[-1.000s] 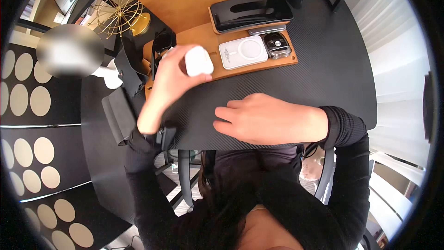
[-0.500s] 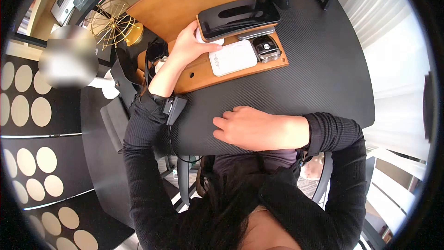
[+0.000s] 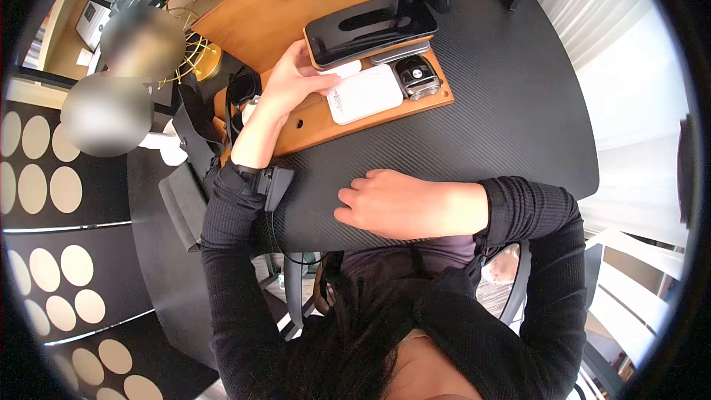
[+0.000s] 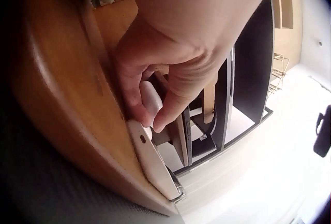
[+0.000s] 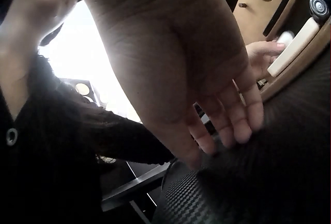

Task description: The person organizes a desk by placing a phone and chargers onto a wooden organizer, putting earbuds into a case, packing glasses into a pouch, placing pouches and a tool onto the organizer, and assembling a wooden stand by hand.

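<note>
Fingers of the left hand (image 3: 292, 81) pinch a white earbud case (image 4: 150, 101) on the wooden tray (image 3: 311, 122) near the table's (image 3: 503, 104) far edge; the right hand (image 3: 404, 204) rests flat, released, near its front edge.

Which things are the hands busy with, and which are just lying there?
Busy with:
left hand holding the white earbud case
wooden tray

Just lying there:
right hand resting on the black table
white charger pad
phone
watch
</note>
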Motion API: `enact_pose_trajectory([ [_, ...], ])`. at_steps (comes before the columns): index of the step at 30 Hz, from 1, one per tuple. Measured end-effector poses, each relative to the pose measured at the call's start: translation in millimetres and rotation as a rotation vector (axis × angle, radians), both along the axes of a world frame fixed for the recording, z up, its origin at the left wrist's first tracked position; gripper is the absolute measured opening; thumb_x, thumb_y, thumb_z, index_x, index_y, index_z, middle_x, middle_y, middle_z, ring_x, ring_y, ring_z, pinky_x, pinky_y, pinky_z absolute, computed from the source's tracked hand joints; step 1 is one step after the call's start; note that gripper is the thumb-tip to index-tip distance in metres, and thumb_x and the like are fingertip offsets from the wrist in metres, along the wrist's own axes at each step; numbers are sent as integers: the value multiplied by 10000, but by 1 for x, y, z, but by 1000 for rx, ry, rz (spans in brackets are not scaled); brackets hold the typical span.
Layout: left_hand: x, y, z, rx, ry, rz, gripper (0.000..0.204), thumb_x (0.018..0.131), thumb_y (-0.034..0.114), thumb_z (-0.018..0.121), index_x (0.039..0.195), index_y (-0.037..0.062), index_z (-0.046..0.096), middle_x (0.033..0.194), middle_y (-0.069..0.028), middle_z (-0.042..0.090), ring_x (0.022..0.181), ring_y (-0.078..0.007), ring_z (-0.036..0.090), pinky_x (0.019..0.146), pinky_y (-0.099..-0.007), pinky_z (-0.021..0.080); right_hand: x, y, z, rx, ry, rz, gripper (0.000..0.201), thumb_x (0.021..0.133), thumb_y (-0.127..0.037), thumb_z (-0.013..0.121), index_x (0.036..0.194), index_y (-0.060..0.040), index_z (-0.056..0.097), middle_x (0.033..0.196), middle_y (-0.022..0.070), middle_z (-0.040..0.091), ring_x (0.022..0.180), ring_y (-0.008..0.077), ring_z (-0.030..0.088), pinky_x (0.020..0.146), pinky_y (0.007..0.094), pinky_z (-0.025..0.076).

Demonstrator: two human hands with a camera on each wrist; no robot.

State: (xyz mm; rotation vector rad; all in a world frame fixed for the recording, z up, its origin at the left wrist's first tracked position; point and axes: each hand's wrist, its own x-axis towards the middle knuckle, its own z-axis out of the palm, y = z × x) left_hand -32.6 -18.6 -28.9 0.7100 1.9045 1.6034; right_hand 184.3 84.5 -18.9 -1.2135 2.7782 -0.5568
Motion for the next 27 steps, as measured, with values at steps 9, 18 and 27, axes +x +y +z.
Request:
enact_pose_trajectory([
  [9,-16,1,-32,-143,611,23,690,714,226,840,1260,-38,511,1209,-177,539,860,-208,663,716,-266,526,-1,0,-2,-15,18,-4,153,779,-104,610,906,-32,562,871,98,592,846,263,624,723,374,506],
  [18,23,-131,62,-329,937,303,353,757,106,779,1087,58,662,967,-60,587,562,-86,545,575,-242,454,-48,10,31,-4,59,-135,170,810,-155,638,867,-8,573,851,130,569,778,313,629,672,420,518],
  [27,-4,-224,45,-1023,955,633,532,848,486,655,1172,69,590,1036,-198,643,921,-382,648,795,-457,514,-185,-108,3,-115,223,-572,547,800,-448,678,1158,-47,575,1018,162,628,879,294,674,631,402,553],
])
